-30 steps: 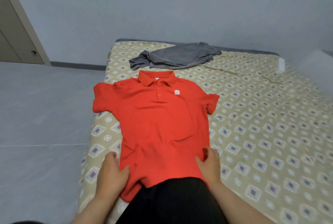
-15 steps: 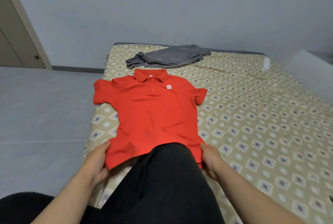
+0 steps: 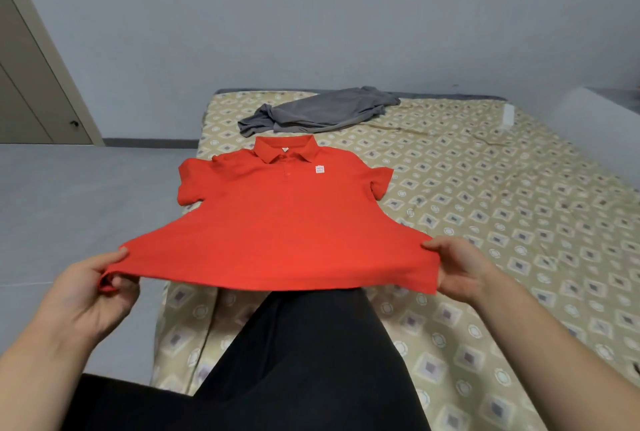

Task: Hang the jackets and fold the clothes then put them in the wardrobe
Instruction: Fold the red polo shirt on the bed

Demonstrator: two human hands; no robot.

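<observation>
Red polo shirt (image 3: 284, 222): lies front-up on the bed (image 3: 519, 222), collar at the far end. The hem end is lifted off the cover and stretched flat above the person's black-trousered leg (image 3: 304, 361).
Left hand (image 3: 90, 292): grips the left hem corner, thumb on top, fingers (image 3: 121, 295) curled under the cloth and clamped on it.
Right hand (image 3: 460, 267): pinches the right hem corner the same way, thumb over the edge. The other fingers are hidden beneath the fabric.
Long axis: runs straight away from the person, hem to collar. The hem is pulled taut crosswise between the two hands.
Which way it lies: the whole body of the shirt is ahead of the fingers, so any fold has to carry the hem forward toward the collar, or bring the sides in across that axis.
Nearer hand: neither; both sit level at the hem, one at each corner.
Sleeves: spread out to either side, the left one reaching the bed's edge.
Grey garment (image 3: 322, 111): crumpled at the far end of the bed, just beyond the collar, unfolded.
Step in hand: I judge it the squaring-up before the first fold.
Wardrobe: a door panel (image 3: 31, 84) shows at the left; whether it belongs to the wardrobe I cannot tell.
</observation>
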